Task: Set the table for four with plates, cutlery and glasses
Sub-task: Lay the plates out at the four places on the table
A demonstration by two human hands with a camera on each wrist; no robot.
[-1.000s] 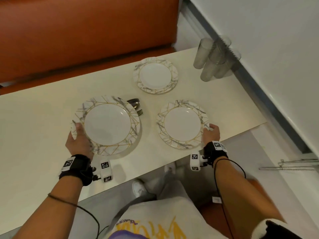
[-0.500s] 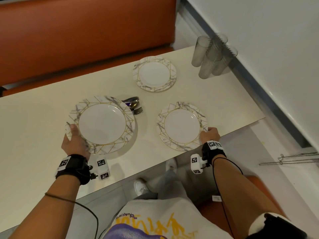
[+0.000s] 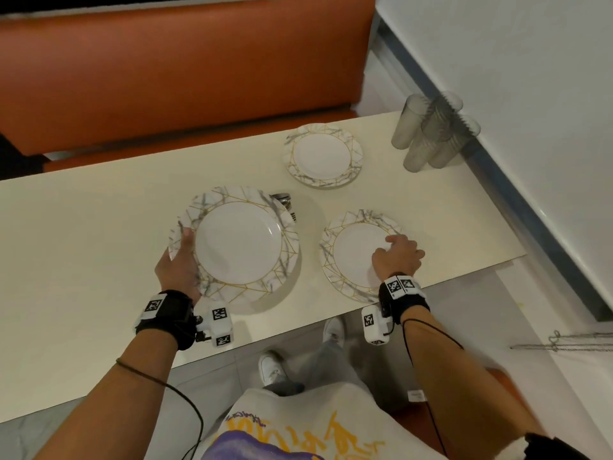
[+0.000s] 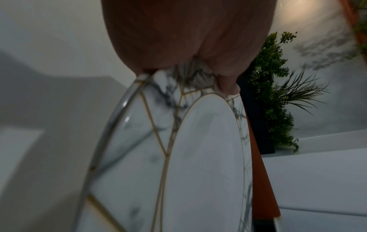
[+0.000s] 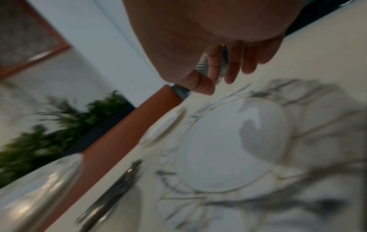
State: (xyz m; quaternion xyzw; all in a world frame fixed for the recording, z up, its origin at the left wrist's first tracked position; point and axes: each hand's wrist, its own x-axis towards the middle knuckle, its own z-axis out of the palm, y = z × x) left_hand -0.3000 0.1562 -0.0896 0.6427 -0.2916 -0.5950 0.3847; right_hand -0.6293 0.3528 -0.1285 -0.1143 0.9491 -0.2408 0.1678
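Note:
My left hand (image 3: 180,257) grips the left rim of a marble-patterned plate (image 3: 238,244) with gold lines and holds it above the cream table (image 3: 99,244). In the left wrist view the thumb (image 4: 228,87) lies on top of that plate's (image 4: 198,157) rim. My right hand (image 3: 396,254) hovers with loose fingers over the near right plate (image 3: 351,257) and holds nothing; the right wrist view shows its shadow on this plate (image 5: 228,149). A third plate (image 3: 322,155) lies farther back. Cutlery (image 3: 285,204) lies partly hidden under the held plate. Several grey glasses (image 3: 431,131) stand at the far right corner.
An orange bench (image 3: 182,78) runs along the table's far side. A white wall with a dark sill (image 3: 530,200) borders the right edge. The near table edge is just below my wrists, with my legs and shoes (image 3: 275,370) under it. Green plants (image 4: 274,94) stand beyond the bench.
My right hand has let go of the near right plate's rim and risen over the plate. The left hand still holds its plate, which now looks higher and covers more of the cutlery.

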